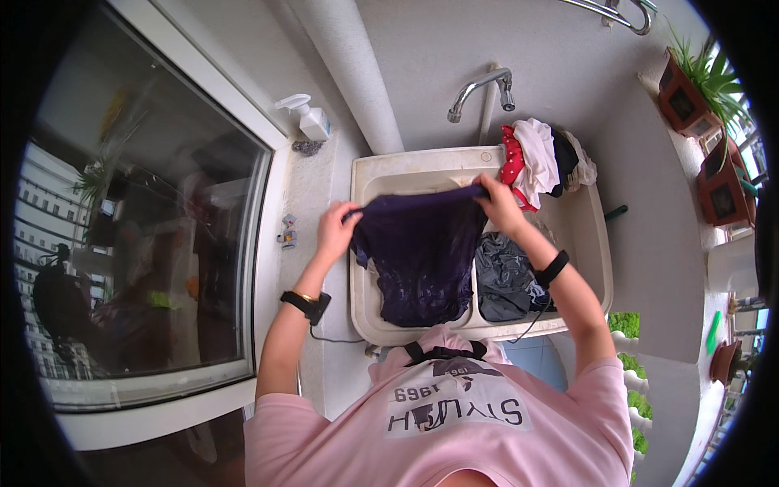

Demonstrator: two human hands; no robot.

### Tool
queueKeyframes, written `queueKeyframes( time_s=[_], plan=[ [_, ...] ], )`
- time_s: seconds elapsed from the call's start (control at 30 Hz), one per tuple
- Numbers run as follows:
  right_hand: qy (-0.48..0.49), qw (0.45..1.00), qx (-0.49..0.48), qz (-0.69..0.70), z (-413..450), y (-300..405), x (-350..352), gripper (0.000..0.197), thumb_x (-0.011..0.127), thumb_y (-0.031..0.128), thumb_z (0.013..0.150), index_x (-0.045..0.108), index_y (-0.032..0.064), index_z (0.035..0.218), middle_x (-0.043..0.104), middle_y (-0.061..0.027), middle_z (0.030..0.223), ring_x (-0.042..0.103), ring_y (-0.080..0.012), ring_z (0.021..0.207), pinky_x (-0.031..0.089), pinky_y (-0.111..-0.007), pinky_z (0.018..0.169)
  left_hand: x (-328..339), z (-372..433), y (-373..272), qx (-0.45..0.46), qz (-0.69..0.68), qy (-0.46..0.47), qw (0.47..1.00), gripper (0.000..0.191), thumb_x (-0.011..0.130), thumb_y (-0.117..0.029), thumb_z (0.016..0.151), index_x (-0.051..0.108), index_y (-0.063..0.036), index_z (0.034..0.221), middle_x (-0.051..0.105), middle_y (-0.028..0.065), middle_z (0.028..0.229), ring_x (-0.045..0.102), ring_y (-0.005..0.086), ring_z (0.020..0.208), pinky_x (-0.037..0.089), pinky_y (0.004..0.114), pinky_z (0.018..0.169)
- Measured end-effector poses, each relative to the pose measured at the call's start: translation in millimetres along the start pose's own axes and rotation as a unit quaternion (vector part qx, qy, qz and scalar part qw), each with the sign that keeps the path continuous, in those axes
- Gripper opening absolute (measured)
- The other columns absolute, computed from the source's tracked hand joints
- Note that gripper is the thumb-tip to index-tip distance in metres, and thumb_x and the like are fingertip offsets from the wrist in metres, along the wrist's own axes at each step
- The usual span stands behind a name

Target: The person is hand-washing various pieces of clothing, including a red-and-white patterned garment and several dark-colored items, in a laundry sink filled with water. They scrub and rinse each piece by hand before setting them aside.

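Observation:
A wet dark purple garment (426,255) is stretched between my hands over the left basin of a double laundry sink (420,163). My left hand (338,228) pinches its upper left corner. At the upper right corner, my right hand (500,204) grips the cloth's edge. The lower part of the garment hangs into the basin. Dark grey clothing (504,277) lies bunched in the right basin. Red dotted cloth (512,159) and white cloth (535,158) are heaped on the sink's back right rim, beside black fabric (565,152).
A chrome faucet (481,88) projects from the wall behind the sink. On the ledge at the left stand a white pump bottle (314,123) and, nearer, small grey pieces (288,234). A glass window (152,231) is at the left; potted plants (688,97) line the right ledge.

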State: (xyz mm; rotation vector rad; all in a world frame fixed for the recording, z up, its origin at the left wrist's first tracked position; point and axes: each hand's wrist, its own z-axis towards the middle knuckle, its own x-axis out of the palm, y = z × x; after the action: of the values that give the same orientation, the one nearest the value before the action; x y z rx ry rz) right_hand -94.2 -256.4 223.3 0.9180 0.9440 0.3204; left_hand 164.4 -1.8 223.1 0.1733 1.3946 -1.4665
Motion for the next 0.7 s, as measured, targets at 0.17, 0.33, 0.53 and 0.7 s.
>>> queueKeyframes(
  time_s=[0.17,0.33,0.53,0.7],
  plan=[
    [-0.061,0.994,-0.085,0.027,35.7,86.3,-45.2,0.024,0.06,-0.003,0.078,0.049,-0.001,0.099,0.06,-0.0203,0.089,0.06,-0.0357,0.087,0.046,-0.036,0.075,-68.7,33.9,-51.4,0.052,0.01,-0.107,0.993,0.013,0.066,-0.005,0.079,0.065,-0.0043,0.092,0.062,0.0128,0.087,0.062,0.0278,0.082,0.047,0.033,0.073],
    [-0.11,0.984,-0.131,0.039,47.1,146.0,-73.4,0.023,0.058,-0.005,0.079,0.048,0.0002,0.099,0.055,-0.0143,0.082,0.054,-0.02,0.075,0.044,-0.029,0.071,-111.6,47.0,-96.0,0.103,0.005,-0.178,0.978,0.013,0.064,0.0,0.079,0.064,-0.0002,0.092,0.063,0.0102,0.087,0.062,0.0215,0.083,0.046,0.029,0.075],
    [-0.096,0.987,-0.115,0.065,21.3,141.9,-52.3,0.025,0.055,-0.009,0.077,0.048,0.0011,0.098,0.05,-0.0078,0.078,0.045,-0.0115,0.073,0.041,-0.024,0.069,-92.8,10.3,-81.1,0.062,-0.064,-0.176,0.98,0.014,0.061,0.002,0.08,0.061,0.0009,0.094,0.061,0.0099,0.089,0.06,0.0185,0.082,0.046,0.027,0.076],
    [0.03,0.997,0.002,0.075,-36.4,19.8,27.5,0.028,0.056,-0.009,0.073,0.054,0.0022,0.098,0.062,-0.0138,0.081,0.062,-0.022,0.079,0.047,-0.033,0.073,12.9,-57.8,8.8,-0.027,-0.08,-0.068,0.994,0.011,0.063,-0.001,0.075,0.059,-0.001,0.085,0.056,0.0116,0.087,0.056,0.0258,0.082,0.044,0.033,0.075]
  ],
)
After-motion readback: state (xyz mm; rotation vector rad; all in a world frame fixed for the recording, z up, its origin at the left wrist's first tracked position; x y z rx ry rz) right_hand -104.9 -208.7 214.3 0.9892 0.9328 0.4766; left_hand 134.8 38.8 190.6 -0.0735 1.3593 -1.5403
